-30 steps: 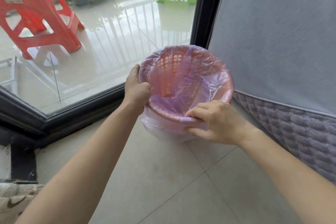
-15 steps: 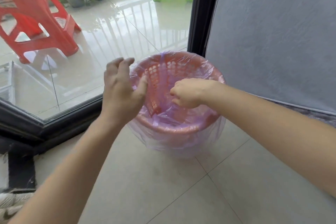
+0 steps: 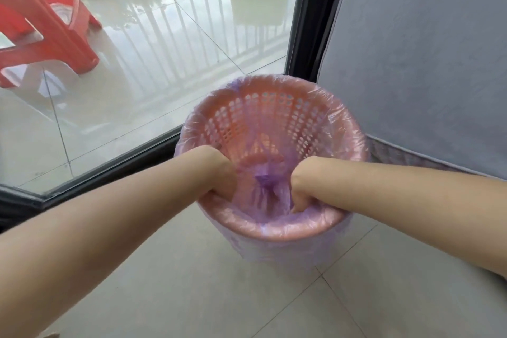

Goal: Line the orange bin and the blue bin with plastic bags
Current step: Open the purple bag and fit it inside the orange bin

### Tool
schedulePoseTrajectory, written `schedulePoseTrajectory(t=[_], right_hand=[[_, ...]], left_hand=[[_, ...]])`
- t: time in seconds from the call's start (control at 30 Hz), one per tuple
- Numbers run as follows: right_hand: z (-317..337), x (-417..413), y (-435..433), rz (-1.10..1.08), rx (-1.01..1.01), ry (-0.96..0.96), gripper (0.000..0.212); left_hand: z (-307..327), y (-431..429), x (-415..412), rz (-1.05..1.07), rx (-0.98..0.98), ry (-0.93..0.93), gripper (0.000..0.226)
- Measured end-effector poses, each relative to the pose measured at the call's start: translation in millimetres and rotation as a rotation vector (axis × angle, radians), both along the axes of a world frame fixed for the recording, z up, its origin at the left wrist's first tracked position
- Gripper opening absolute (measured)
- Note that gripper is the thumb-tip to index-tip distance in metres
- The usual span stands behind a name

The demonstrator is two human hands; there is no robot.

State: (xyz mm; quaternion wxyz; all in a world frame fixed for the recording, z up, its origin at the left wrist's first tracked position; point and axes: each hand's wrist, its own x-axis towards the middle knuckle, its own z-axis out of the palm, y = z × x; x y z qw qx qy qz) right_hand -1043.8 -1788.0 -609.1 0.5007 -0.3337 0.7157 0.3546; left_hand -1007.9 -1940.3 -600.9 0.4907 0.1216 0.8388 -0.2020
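- The orange bin stands on the tiled floor, with the purple plastic bag folded over its rim and bunched at its middle
- The left hand reaches inside at the bin's left wall, and the right hand at its right wall
- The fingers are hidden low in the bin, so I cannot tell whether they grip
- A grey mattress stands just right of the bin

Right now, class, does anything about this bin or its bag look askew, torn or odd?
Nothing torn or spilled. The plastic bag wraps the orange bin all round its rim, but its bottom is bunched in a wad mid-bin, between the left hand and right hand, not flat.
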Motion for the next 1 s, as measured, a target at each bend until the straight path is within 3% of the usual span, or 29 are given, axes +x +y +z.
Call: schedulePoseTrajectory(t=[0.13, 0.17, 0.3, 0.37, 0.47, 0.57, 0.67, 0.77, 0.83, 0.93, 1.0], right_hand=[[15.2, -3.2, 1.6, 0.12, 0.089, 0.011, 0.048], [16.3, -4.4, 0.1, 0.087, 0.031, -0.008, 0.051], [25.2, -15.2, -9.6, 0.169, -0.555, 0.089, 0.059], [22.9, -16.0, -17.5, 0.312, -0.722, 0.145, 0.051], [-6.5, -16.5, -28.7, 0.345, -0.57, 0.058, 0.051], [-41.6, -32.1, -23.6, 0.242, -0.283, 0.091, 0.075], [-49.7, -47.4, -22.4, 0.203, -0.349, 0.138, 0.074], [-29.3, -46.0, -33.7, 0.117, -0.571, 0.055, 0.051], [-10.6, -40.4, -33.7, 0.169, -0.641, 0.066, 0.04], [13.7, -30.2, -21.3, 0.226, -0.579, 0.059, 0.032], [10.1, -21.1, -12.1, 0.246, -0.447, 0.042, 0.028]], left_hand=[[-15.2, 2.9, 9.3, 0.022, -0.071, -0.069, 0.055], [-11.9, 4.3, 11.2, 0.016, -0.073, -0.053, 0.053], [11.8, 14.0, 14.7, -0.007, -0.012, 0.063, 0.058], [21.1, 19.4, 17.9, -0.034, -0.021, 0.075, 0.057], [24.5, 21.5, 21.6, -0.074, -0.048, 0.062, 0.048], [23.5, 18.3, 24.3, -0.044, -0.027, 0.04, 0.047], [21.0, 14.5, 27.7, 0.011, -0.018, 0.015, 0.05], [27.8, 15.2, 32.3, 0.018, 0.028, 0.051, 0.049], [36.7, 16.1, 30.8, -0.03, 0.099, 0.165, 0.043], [51.0, 18.4, 19.4, -0.092, 0.208, 0.363, 0.029], [60.4, 22.7, 5.9, -0.098, 0.219, 0.356, 0.023]])
